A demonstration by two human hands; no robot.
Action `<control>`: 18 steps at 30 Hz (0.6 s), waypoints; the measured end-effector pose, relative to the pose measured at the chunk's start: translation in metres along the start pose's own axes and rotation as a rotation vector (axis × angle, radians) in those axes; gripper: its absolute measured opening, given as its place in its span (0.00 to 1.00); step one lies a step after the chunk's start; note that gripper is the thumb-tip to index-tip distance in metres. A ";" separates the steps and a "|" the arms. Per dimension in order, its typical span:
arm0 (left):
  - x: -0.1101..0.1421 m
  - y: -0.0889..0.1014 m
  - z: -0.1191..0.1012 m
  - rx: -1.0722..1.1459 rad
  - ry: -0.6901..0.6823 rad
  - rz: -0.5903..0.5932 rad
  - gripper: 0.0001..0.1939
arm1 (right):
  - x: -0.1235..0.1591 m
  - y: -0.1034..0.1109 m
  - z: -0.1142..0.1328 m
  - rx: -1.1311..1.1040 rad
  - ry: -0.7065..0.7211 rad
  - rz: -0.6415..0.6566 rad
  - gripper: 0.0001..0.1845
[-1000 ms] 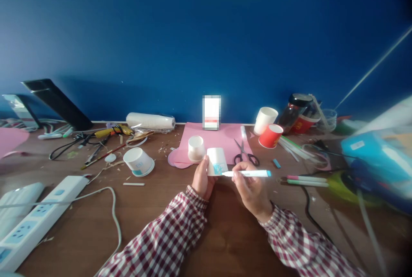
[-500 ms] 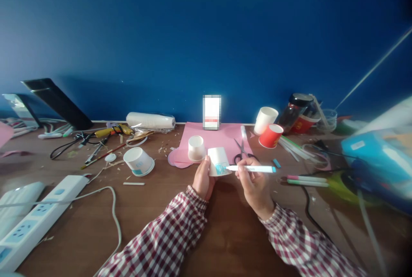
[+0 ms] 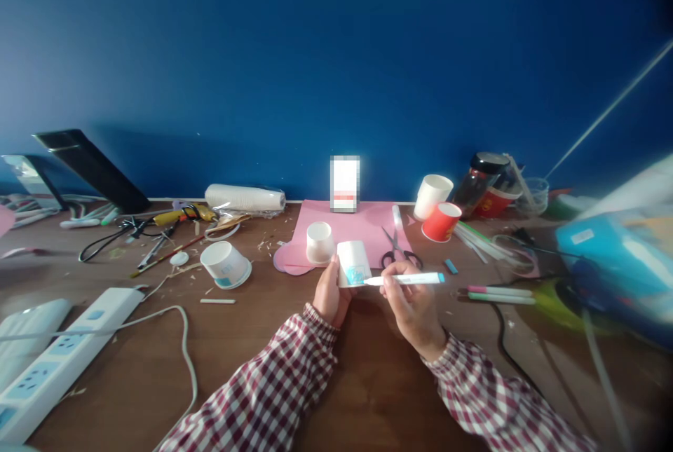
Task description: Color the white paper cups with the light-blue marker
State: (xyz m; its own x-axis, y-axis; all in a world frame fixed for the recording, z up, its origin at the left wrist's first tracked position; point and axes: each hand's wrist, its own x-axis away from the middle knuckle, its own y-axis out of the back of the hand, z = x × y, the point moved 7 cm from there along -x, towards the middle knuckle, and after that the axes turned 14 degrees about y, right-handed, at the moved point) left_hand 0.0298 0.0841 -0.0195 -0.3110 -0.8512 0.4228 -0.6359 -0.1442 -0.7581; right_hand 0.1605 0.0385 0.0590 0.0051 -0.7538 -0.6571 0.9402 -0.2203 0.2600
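Observation:
My left hand (image 3: 330, 292) grips a white paper cup (image 3: 352, 256) by its left side, with blue colouring on the lower part of its wall. Between the fingers of my right hand (image 3: 413, 305) is a white marker (image 3: 415, 279) with a blue end, its tip at the blue patch. Just behind my left hand a second white paper cup (image 3: 320, 243) stands on pink paper (image 3: 362, 217). Black-handled scissors (image 3: 399, 252) lie beyond my right hand. Further left stands another white cup (image 3: 223, 264), which also bears blue marks.
At the left lies a white power strip (image 3: 39, 371) with a grey cable. A yellow glue gun (image 3: 181, 214) and wrapped cups (image 3: 245, 197) are at the back left. A red cup (image 3: 442, 221) and dark jar (image 3: 479, 182) stand back right. Pens (image 3: 499, 296) lie to the right.
The marker and my right hand shifted right and up, then came back left and slightly down. The held cup turned a little and back. The blue patch looks more filled.

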 end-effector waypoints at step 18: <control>0.002 -0.003 -0.001 -0.012 -0.024 -0.037 0.15 | 0.001 0.000 -0.001 0.019 0.000 0.020 0.07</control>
State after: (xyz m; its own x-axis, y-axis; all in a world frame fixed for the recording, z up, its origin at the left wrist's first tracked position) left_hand 0.0302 0.0835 -0.0163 -0.2701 -0.8575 0.4379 -0.6548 -0.1698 -0.7365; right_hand 0.1609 0.0383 0.0579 0.0239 -0.7581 -0.6517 0.9332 -0.2169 0.2865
